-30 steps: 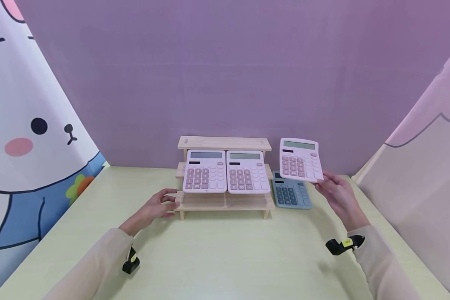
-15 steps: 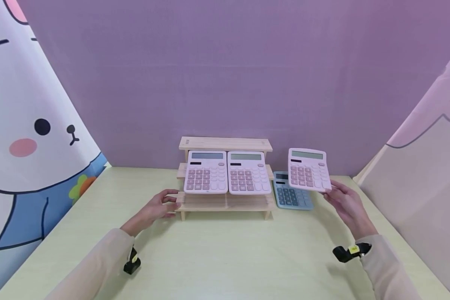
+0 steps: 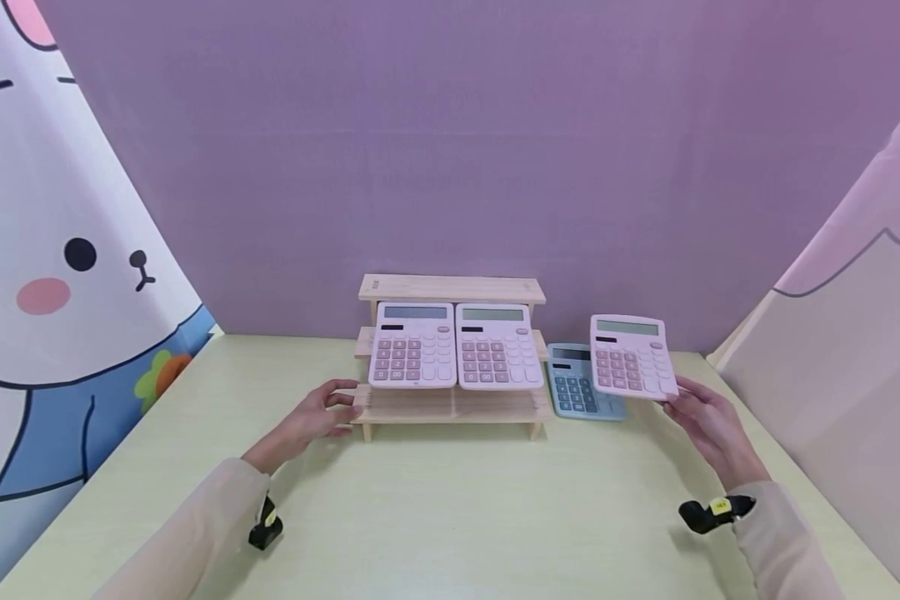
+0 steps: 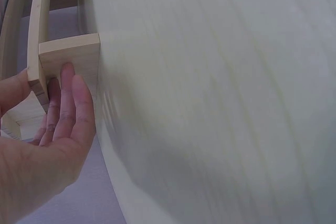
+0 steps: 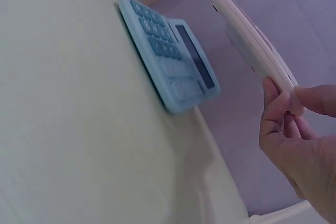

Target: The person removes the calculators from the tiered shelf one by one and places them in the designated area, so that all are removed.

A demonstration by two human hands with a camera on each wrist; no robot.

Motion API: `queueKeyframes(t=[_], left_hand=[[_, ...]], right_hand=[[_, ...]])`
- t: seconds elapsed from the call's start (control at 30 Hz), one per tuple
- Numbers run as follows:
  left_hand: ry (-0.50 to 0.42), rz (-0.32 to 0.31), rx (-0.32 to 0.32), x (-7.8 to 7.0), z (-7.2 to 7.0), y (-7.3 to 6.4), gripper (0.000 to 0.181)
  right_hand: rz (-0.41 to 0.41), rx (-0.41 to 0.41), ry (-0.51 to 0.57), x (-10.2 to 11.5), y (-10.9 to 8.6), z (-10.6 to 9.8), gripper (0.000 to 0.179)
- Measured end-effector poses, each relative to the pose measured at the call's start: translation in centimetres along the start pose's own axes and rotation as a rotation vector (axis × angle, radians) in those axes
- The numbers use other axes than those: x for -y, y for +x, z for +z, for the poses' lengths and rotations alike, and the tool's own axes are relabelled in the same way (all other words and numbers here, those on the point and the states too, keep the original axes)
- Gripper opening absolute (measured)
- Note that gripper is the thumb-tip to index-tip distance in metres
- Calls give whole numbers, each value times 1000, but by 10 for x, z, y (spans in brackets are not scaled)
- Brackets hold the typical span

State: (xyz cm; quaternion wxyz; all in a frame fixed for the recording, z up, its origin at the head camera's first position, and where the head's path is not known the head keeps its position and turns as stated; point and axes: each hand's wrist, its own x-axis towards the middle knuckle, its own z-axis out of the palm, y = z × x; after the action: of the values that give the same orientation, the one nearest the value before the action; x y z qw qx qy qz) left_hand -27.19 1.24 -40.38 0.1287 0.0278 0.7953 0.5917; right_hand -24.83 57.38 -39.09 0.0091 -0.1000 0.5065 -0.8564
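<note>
My right hand pinches a pink calculator by its lower right corner, thumb on the face side and fingers behind. In the right wrist view the pink calculator shows edge-on, raised off the table. Behind and partly covered by it, a blue calculator lies on the table. My left hand grips the left end of the lowest board of a tiered wooden rack. Seen from the left wrist, the thumb is on the board's upper face and the fingers reach under it by the leg.
Two more pink calculators, a left one and a right one, lean side by side on the rack. The pale table meets a purple backdrop behind the rack. A cartoon-printed cloth hangs at the left.
My right hand has moved right and down with the pink calculator, uncovering more of the blue one's left side. The left hand stays on the rack.
</note>
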Motion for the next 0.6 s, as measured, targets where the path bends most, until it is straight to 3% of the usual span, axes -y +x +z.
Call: queueKeyframes(t=[0.6], left_hand=[[-17, 3, -5, 3, 0, 1, 58]], right_hand=[[26, -15, 10, -1, -7, -36, 43]])
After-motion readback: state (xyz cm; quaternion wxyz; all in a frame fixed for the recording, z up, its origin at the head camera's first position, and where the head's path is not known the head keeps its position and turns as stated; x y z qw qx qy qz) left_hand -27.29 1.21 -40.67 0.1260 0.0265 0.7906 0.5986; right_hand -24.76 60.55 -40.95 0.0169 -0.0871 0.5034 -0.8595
